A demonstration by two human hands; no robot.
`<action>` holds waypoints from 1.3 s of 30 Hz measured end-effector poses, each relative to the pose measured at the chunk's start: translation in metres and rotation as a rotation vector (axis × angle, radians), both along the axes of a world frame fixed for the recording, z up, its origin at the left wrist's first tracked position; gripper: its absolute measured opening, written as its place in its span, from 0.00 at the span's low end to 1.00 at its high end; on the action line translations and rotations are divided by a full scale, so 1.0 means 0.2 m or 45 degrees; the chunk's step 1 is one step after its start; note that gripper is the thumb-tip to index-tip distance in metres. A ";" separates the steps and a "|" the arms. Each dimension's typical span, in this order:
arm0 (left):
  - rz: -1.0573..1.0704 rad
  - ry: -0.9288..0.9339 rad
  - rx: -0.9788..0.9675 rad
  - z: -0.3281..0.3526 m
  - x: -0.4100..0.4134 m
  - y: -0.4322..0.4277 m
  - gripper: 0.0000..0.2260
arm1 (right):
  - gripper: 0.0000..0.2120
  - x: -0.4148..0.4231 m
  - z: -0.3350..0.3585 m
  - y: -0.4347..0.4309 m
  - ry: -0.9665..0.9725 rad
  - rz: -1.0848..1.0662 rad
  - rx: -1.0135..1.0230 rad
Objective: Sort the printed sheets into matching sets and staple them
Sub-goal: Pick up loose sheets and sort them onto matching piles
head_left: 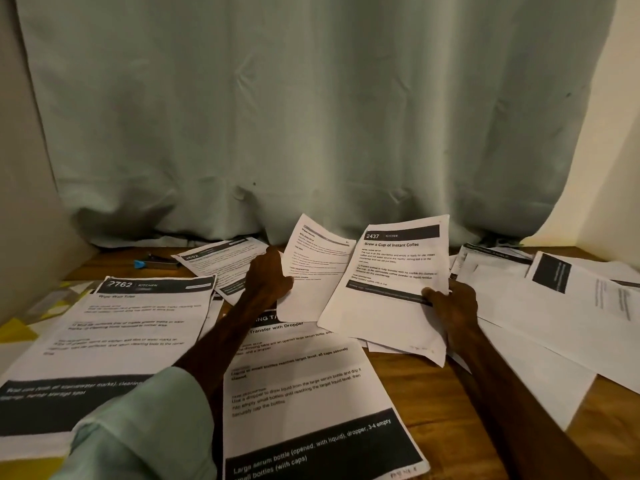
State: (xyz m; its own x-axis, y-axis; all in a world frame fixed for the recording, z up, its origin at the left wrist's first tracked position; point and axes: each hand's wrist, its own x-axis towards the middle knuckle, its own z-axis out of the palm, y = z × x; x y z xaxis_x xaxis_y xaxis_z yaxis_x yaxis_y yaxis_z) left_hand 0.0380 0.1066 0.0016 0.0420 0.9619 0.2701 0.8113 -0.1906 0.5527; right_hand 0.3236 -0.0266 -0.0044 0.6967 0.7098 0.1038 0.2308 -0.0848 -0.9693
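Note:
My left hand [268, 277] grips a printed sheet [313, 271] by its left edge and holds it tilted up above the table. My right hand [450, 301] pinches the "2437 Brew a Cup of Instant Coffee" sheet [391, 271] at its right side, with more pages under it. A "2762 Kitchen" sheet [121, 327] lies at the front left. A "Transfer with Dropper" sheet [304, 386] lies in the front middle. A stapler [156, 262] with a blue end rests at the back left.
A loose spread of sheets [540, 306] covers the right side of the wooden table [450, 410]. Another sheet [221, 261] lies behind my left hand. A pale green curtain [311, 116] hangs along the back edge. Yellow paper [17, 330] shows at the left.

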 end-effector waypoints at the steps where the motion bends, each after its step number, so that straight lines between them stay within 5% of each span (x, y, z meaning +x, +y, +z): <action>1: -0.003 -0.005 -0.006 -0.01 0.00 0.00 0.22 | 0.20 -0.01 0.00 0.00 -0.007 0.004 -0.004; 11: -0.043 -0.221 0.093 -0.02 0.00 -0.01 0.10 | 0.17 -0.13 0.04 0.02 0.142 0.169 -0.030; 13: -0.051 -0.373 0.078 0.05 -0.03 -0.01 0.18 | 0.17 -0.18 0.09 0.04 0.146 0.238 -0.041; 17: -0.333 -0.912 -0.475 0.18 -0.13 -0.05 0.27 | 0.17 -0.30 0.16 0.13 0.071 0.423 -0.087; 22: -0.419 -0.829 -0.568 0.12 -0.26 0.03 0.15 | 0.17 -0.46 0.24 0.25 -0.028 0.601 -0.289; 27: -0.309 -0.922 -0.424 0.12 -0.42 0.06 0.14 | 0.16 -0.53 0.12 0.29 0.392 0.783 -0.199; 35: -0.018 -1.716 -0.339 0.17 -1.06 0.05 0.06 | 0.19 -0.56 0.10 0.32 0.335 0.860 -0.127; 39: -0.071 -2.100 -0.303 0.06 -1.18 0.10 0.12 | 0.19 -0.59 0.09 0.32 0.243 0.871 -0.086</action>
